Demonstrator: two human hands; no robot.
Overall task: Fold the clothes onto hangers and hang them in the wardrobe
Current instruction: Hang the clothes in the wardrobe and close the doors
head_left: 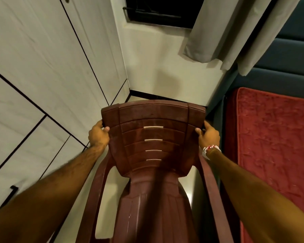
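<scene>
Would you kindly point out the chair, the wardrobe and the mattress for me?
chair [153,118]: head view, top of backrest.
wardrobe [42,58]: head view, white door panel.
mattress [279,137]: head view, red top surface.

A dark red-brown plastic chair [153,137] fills the middle of my view, the top edge of its back towards the wall [165,67]. Four pale slots sit one above another down the middle of that back, and an armrest curves down on each side. Glossy pale floor [111,199] shows through the gap under the armrest on my left. A black skirting [165,95] runs along the foot of the cream wall. Higher up is a dark window [161,9], with a grey curtain [235,32] hanging just right of it. On my right lies a red mattress [274,137] against a blue padded headboard [291,55].
</scene>
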